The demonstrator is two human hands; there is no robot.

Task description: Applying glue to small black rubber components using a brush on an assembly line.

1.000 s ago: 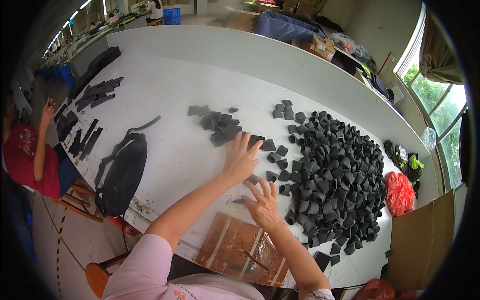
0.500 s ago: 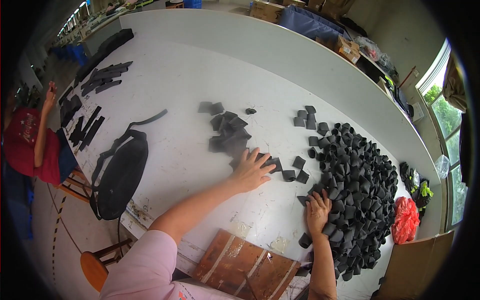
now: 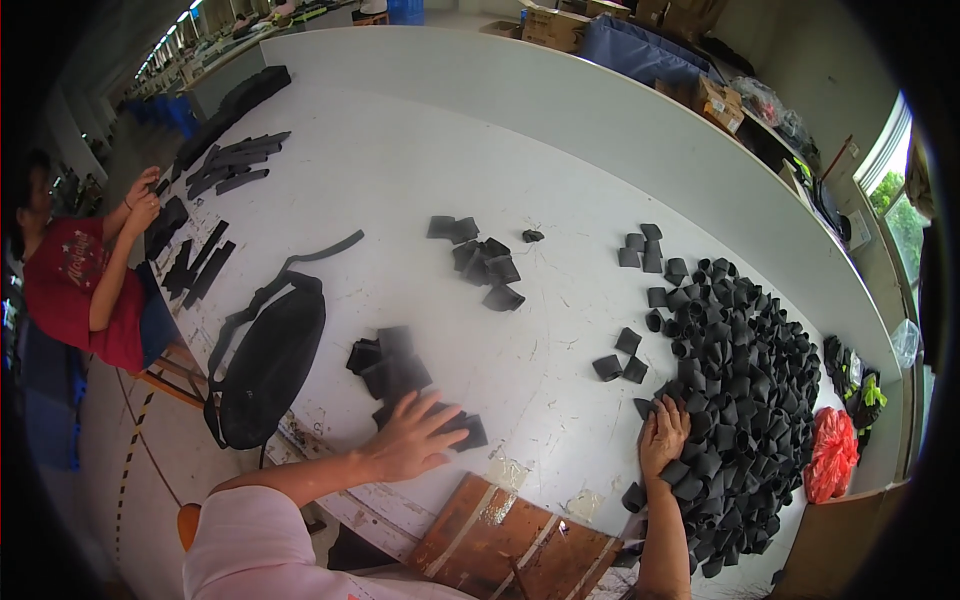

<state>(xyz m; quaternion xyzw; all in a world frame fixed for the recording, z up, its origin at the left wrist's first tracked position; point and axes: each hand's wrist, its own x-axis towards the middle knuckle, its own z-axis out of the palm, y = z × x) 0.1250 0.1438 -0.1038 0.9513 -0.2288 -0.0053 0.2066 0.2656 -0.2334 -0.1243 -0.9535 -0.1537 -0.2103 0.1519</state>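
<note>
My left hand [image 3: 412,442] lies with fingers spread on a small group of black fabric loops [image 3: 392,365] near the table's front edge. These look like short pieces of wide band; a few are blurred. At the left edge of a big pile of the same loops [image 3: 745,400], my right hand [image 3: 663,437] rests with its fingers stretched out, touching some of them. A smaller cluster of loops [image 3: 490,265] lies near the middle of the table, and several single loops [image 3: 628,342] sit left of the pile.
A black bag with a strap [image 3: 270,370] lies left of my left hand. Black strips [image 3: 240,160] lie farther off. A brown board [image 3: 515,540] is at the front edge, a red plastic bag [image 3: 830,455] right of the pile. Another person [image 3: 85,285] sits at the left.
My left hand has moved left and toward me, and a group of loops has come with it, apart from the middle cluster. My right hand stays by the pile. The view has shifted slightly.
</note>
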